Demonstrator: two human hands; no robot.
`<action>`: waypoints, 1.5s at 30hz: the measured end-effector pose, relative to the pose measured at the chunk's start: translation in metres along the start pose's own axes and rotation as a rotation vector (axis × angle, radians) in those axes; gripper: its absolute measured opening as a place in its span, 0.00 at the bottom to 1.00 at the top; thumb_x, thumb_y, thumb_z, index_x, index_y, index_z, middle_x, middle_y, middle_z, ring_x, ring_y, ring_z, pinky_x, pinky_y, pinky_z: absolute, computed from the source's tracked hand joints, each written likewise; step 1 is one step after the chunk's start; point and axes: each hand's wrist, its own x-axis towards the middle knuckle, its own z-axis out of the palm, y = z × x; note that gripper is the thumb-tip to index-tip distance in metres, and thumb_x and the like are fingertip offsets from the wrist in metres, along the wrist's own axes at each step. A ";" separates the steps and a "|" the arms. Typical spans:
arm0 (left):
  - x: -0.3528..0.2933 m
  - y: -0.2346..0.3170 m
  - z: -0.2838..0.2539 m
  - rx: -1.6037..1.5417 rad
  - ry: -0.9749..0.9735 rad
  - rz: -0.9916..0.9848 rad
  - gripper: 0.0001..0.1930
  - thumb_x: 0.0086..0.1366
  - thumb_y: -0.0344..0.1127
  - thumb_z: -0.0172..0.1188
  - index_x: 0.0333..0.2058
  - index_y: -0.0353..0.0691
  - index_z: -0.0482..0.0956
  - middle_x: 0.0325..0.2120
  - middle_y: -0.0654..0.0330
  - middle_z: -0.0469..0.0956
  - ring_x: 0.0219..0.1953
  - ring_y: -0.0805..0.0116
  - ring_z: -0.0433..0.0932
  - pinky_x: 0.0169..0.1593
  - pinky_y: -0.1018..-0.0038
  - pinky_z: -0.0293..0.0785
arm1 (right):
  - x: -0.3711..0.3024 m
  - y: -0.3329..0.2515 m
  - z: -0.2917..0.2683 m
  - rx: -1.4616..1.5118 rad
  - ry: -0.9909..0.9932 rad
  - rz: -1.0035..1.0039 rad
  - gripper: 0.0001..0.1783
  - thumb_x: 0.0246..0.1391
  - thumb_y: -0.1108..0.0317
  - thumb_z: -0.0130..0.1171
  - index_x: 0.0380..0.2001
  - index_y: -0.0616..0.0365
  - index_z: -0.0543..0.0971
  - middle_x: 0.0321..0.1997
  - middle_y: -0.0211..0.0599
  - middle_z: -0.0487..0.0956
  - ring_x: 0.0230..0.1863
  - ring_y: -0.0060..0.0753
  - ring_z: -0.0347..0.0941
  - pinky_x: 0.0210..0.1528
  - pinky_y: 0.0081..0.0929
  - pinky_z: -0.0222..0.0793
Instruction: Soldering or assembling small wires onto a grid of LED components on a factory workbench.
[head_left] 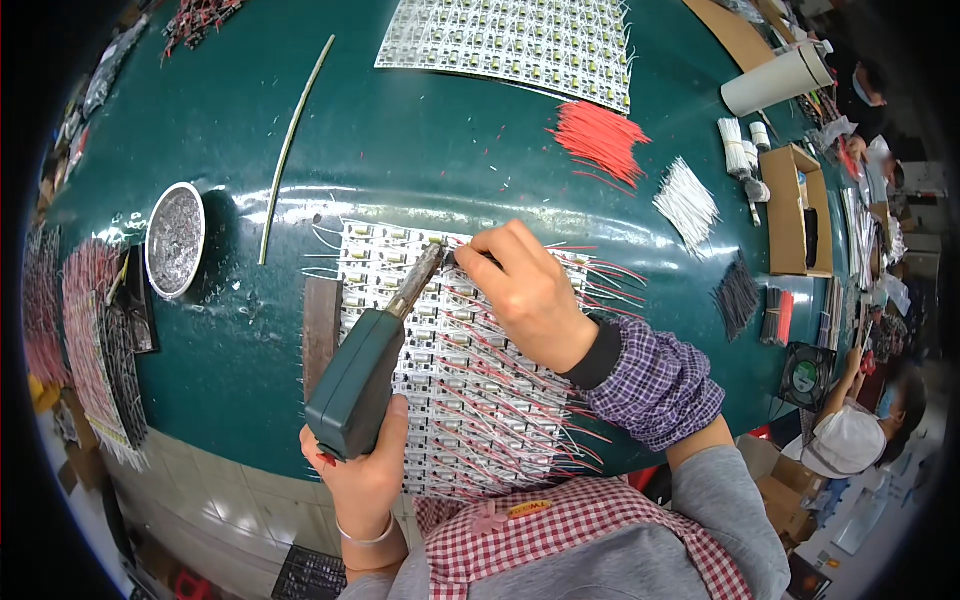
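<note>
My left hand (365, 480) is wrapped round the handle of a dark green soldering gun (355, 385). Its metal tip points away from me and meets the upper part of a white circuit board panel (420, 350). Fingers pinched, my right hand (525, 290) is right beside that tip. A small dark bit shows at its fingertips, too small to make out. Rows of small components cover the panel, and many red and white wires trail off its right side. A dark flat bar (321, 330) lies along the panel's left edge.
Beyond lie another board panel (505, 45), red wires (600, 140), white wires (686, 207) and black wires (737, 297). A metal bowl (175, 240) and a thin rod (295, 150) are left. Right are a cardboard box (795, 215), a tumbler (775, 80) and a person (850, 440).
</note>
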 end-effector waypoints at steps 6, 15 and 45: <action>0.002 -0.004 -0.008 0.169 -0.139 0.103 0.21 0.55 0.23 0.73 0.47 0.29 0.76 0.43 0.52 0.81 0.39 0.69 0.82 0.40 0.74 0.77 | 0.002 -0.001 -0.001 -0.021 -0.019 -0.015 0.15 0.42 0.80 0.59 0.38 0.69 0.78 0.37 0.41 0.72 0.41 0.40 0.71 0.40 0.29 0.74; 0.002 0.012 -0.002 0.182 -0.064 0.116 0.13 0.54 0.25 0.72 0.38 0.28 0.83 0.29 0.56 0.83 0.28 0.70 0.81 0.32 0.74 0.74 | 0.001 0.000 -0.001 -0.063 -0.043 -0.037 0.14 0.43 0.79 0.59 0.37 0.70 0.78 0.36 0.42 0.72 0.40 0.39 0.70 0.39 0.27 0.74; -0.021 -0.007 -0.023 0.103 -0.051 0.088 0.19 0.56 0.17 0.67 0.47 0.24 0.79 0.32 0.54 0.82 0.24 0.75 0.77 0.27 0.79 0.72 | -0.014 -0.020 -0.005 0.055 0.026 -0.010 0.18 0.42 0.81 0.60 0.42 0.70 0.78 0.39 0.42 0.75 0.41 0.41 0.73 0.40 0.30 0.74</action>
